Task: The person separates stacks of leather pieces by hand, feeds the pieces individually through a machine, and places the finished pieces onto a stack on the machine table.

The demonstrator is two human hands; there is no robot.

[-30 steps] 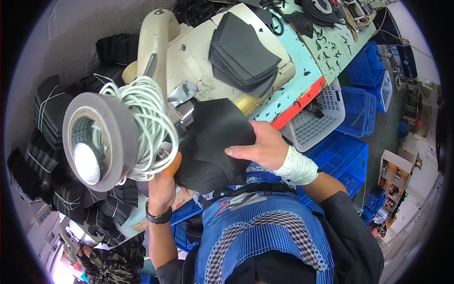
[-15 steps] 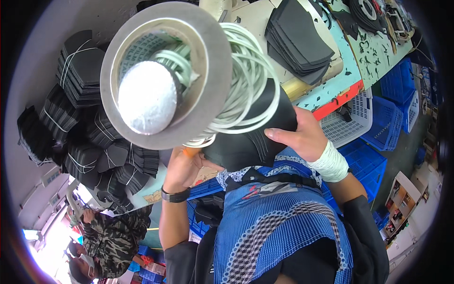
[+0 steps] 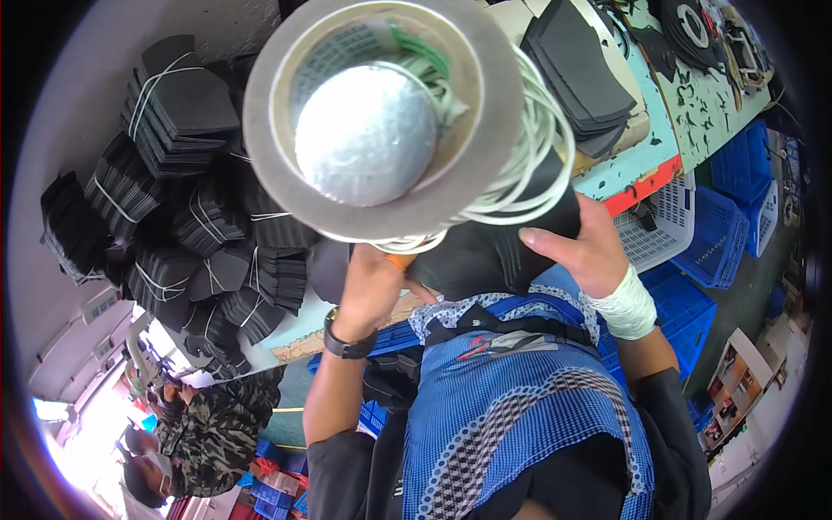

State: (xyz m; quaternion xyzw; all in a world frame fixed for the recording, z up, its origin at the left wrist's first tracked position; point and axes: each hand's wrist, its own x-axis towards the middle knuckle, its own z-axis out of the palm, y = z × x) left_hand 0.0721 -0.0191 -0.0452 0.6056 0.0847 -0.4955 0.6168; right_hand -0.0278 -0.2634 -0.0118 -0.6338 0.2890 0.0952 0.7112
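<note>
Head view, from the left: bundles [image 3: 208, 208] of black pieces tied with pale bands crowd 9 to 10 o'clock, with a person [image 3: 221, 433] in camouflage beyond them at 8. The left hand [image 3: 368, 295], watch [image 3: 349, 348] at its wrist, is just off centre toward 8, fingers bent, thumb by the sheets' lower edge; the roll hides its fingertips, so its grip cannot be told. Something orange [image 3: 400, 260] shows there. A grey roll [image 3: 273, 156] around a silver dome [image 3: 364, 134] looms toward 12. Black sheets [image 3: 472, 260] lie fanned near the centre, between the hands, above a blue apron [image 3: 520, 390]. White cord [image 3: 546, 147] hangs at 1. The right hand [image 3: 589, 251], at 3, pinches the sheets, thumb on top; white wrapping [image 3: 626, 308] circles its wrist. Another stack [image 3: 579, 74] sits on the counter [image 3: 611, 178] toward 1; blue crates [image 3: 711, 243] stand at 3.
</note>
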